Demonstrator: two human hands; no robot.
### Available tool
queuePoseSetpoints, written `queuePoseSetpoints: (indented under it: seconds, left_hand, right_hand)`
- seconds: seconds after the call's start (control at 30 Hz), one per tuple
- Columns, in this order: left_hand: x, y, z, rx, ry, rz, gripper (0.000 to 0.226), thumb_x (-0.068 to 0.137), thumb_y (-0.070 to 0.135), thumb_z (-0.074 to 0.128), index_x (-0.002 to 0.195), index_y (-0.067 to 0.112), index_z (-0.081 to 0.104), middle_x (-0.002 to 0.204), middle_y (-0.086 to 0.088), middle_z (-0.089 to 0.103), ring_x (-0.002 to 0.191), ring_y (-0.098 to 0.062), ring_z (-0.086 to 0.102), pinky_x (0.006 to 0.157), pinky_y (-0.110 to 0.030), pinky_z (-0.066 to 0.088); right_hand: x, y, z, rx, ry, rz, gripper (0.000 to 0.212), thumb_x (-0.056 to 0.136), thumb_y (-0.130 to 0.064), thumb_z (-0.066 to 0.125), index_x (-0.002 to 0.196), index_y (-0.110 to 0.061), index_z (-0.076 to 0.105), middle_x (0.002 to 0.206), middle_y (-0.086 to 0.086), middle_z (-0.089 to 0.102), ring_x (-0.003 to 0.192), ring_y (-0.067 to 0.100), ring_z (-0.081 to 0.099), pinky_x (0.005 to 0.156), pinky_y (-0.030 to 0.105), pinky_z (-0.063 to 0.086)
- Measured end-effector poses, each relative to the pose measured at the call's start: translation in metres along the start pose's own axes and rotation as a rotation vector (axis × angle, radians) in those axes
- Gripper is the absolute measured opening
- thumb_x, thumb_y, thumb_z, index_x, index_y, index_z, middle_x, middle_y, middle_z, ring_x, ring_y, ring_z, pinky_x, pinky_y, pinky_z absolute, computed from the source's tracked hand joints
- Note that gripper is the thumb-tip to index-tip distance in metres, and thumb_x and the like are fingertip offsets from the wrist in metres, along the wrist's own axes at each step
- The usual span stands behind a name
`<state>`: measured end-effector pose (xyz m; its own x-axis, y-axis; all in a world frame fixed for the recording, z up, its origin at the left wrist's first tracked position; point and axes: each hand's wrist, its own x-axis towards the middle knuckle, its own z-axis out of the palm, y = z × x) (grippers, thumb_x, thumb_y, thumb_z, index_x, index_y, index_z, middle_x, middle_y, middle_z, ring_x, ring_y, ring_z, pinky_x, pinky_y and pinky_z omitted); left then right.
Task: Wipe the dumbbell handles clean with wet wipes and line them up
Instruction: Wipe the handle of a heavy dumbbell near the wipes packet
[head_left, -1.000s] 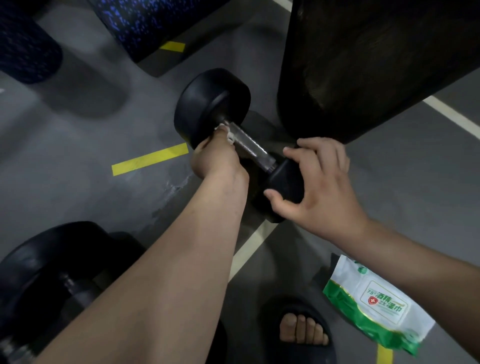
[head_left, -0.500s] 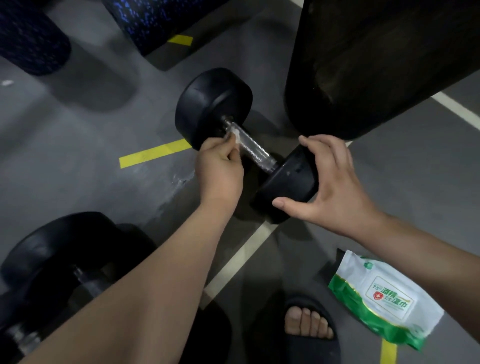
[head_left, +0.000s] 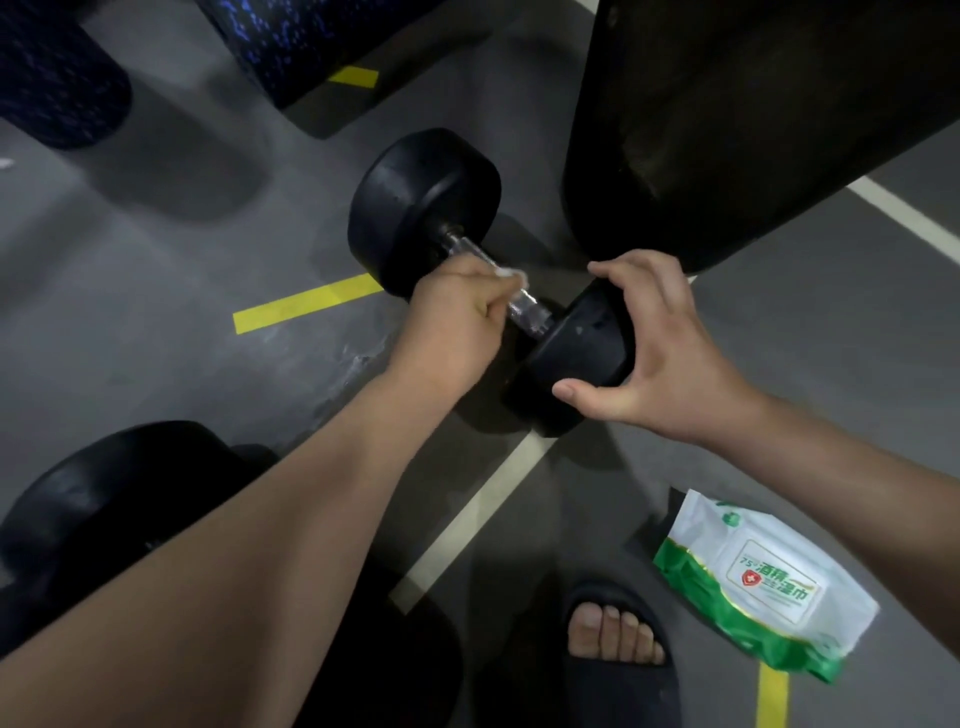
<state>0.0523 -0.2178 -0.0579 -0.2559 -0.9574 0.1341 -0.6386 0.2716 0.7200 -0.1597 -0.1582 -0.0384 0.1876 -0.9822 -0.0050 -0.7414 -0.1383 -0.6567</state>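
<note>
Wiping the dumbbell's handle on the floor.
The left hand curls round the handle, pressing a wet wipe to it. The right hand grips the dumbbell's near head, fingers curved over, thumb under. It would probably help to roll the dumbbell while sliding the wipe end to end. A dark column crowds the dumbbell's far side; a wipe packet and a second dumbbell lie nearer the person.
</note>
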Motion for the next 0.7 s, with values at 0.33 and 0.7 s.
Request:
queuePoseSetpoints:
  seconds: [0.33,0.7]
  left_hand:
    - [-0.006,0.013,0.003,0.144,-0.268,0.164,0.027,0.087,0.011,0.048,0.084,0.002,0.073,0.087,0.014,0.049,0.083,0.000,0.053,0.078,-0.007,0.039]
    - [0.002,0.020,-0.006,0.338,-0.255,-0.044,0.020,0.098,0.015,0.054,0.111,0.008,0.067,0.105,-0.014,0.062,0.095,-0.034,0.061,0.080,-0.035,0.049]
  right_hand:
    - [0.014,0.012,-0.012,0.049,-0.064,0.012,0.104,0.060,-0.070,0.072,0.144,-0.018,0.041,0.138,0.000,0.030,0.134,0.022,0.035,0.114,0.039,0.037]
    - [0.004,-0.002,-0.005,-0.036,-0.036,-0.014,0.104,0.061,-0.072,0.069,0.145,-0.018,0.040,0.138,0.003,0.030,0.130,0.023,0.033,0.113,0.042,0.034]
